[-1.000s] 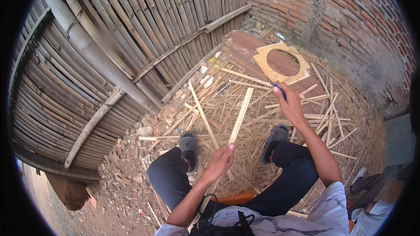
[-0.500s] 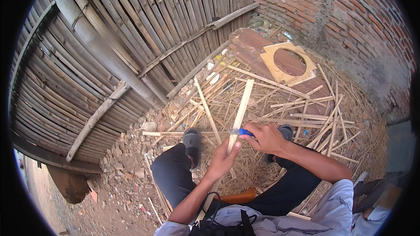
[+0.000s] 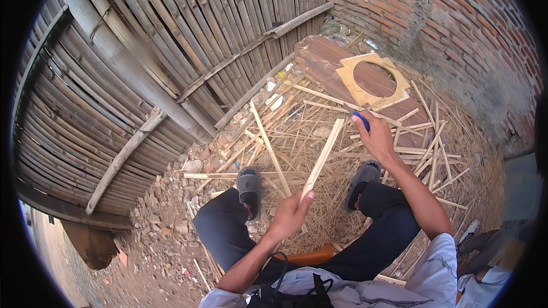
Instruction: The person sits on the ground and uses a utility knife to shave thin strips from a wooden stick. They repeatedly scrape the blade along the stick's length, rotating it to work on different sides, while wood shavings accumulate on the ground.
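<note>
My left hand (image 3: 289,217) is closed round the lower part of a pale wooden strip (image 3: 323,156), which slants up and to the right between my feet. Farther off and to the right, my right hand (image 3: 377,137) grips the blue handle of a knife (image 3: 361,121). Its thin blade points up and left, just beyond the strip's far end and apart from it. Below my left hand, the strip's near end is hidden by the hand and forearm.
Loose strips (image 3: 425,154) and straw-like shavings (image 3: 308,137) cover the ground. A brown board (image 3: 319,60) bears a yellowish panel (image 3: 349,77) with a round hole. A bamboo wall (image 3: 228,34) rises left, a brick wall (image 3: 456,40) right. Beside me at lower right is another person (image 3: 485,279).
My right hand has moved the knife up and to the right, off the strip and past its far end. The strip has tilted slightly further right; my left hand has kept its grip.
</note>
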{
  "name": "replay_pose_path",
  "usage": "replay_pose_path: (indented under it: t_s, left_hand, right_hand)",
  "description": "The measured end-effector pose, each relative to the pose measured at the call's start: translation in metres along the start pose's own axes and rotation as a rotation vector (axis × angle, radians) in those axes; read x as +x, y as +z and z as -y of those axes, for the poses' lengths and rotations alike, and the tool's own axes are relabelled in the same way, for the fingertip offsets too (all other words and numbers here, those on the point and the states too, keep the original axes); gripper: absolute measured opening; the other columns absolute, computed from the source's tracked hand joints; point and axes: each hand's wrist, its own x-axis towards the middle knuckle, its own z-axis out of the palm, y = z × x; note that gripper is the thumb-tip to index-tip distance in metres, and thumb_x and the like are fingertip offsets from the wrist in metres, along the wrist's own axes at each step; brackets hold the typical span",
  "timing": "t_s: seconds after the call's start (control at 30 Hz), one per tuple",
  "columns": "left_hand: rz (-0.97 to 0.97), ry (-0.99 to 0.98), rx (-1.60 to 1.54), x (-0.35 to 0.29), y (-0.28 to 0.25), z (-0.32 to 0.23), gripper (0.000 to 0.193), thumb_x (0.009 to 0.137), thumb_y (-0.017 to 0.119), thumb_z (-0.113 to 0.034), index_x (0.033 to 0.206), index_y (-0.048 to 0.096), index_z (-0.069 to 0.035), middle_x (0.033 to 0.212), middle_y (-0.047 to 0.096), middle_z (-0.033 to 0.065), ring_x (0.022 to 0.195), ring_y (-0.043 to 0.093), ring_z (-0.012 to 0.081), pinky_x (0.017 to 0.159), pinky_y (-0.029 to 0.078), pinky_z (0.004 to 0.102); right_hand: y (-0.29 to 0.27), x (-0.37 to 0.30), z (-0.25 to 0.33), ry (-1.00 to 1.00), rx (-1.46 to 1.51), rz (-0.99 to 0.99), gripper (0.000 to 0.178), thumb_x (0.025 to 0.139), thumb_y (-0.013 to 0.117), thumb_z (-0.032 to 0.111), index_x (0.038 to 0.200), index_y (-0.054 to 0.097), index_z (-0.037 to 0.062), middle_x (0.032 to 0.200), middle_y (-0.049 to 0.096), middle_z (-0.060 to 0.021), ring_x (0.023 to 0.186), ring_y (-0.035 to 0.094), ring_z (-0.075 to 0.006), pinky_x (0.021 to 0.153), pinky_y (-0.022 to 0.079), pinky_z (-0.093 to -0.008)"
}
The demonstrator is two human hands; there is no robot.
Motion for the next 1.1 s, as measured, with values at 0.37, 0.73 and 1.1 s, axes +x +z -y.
replay_pose_path:
  t_s: [0.37,0.73,1.1]
  left_hand:
    - [0.034,-0.050,-0.345,0.005,-0.009,-0.017,0.035,0.119,0.052,-0.035,0.107,0.061,-0.003,0.068,0.058,0.0012,0.047,0.054,0.0087,0.043,0.043,0.0269]
    - [-0.029,0.039,0.113,0.011,-0.004,-0.024,0.033,0.118,0.053,-0.031,0.107,0.060,-0.001,0.062,0.063,0.0142,0.051,0.065,0.0305,0.050,0.051,0.0440]
    - [0.029,-0.066,-0.321,0.017,-0.021,0.001,0.041,0.120,0.047,-0.038,0.103,0.058,-0.003,0.060,0.052,0.0017,0.043,0.056,0.0138,0.041,0.043,0.0307]
  right_hand:
    - [-0.017,-0.004,-0.014,0.310,0.772,0.501,0.059,0.121,0.041,0.046,0.104,0.074,-0.0003,0.061,0.051,-0.0001,0.049,0.048,-0.0118,0.050,0.041,-0.0311]
    - [-0.007,-0.010,0.006,0.399,0.782,0.850,0.047,0.120,0.042,0.033,0.119,0.070,-0.0049,0.068,0.054,-0.0008,0.053,0.051,-0.0114,0.051,0.044,-0.0307]
    - [-0.002,-0.025,0.015,-0.163,0.339,0.416,0.050,0.116,0.049,0.046,0.112,0.074,0.0026,0.076,0.065,-0.0116,0.067,0.063,-0.0296,0.068,0.048,-0.0426]
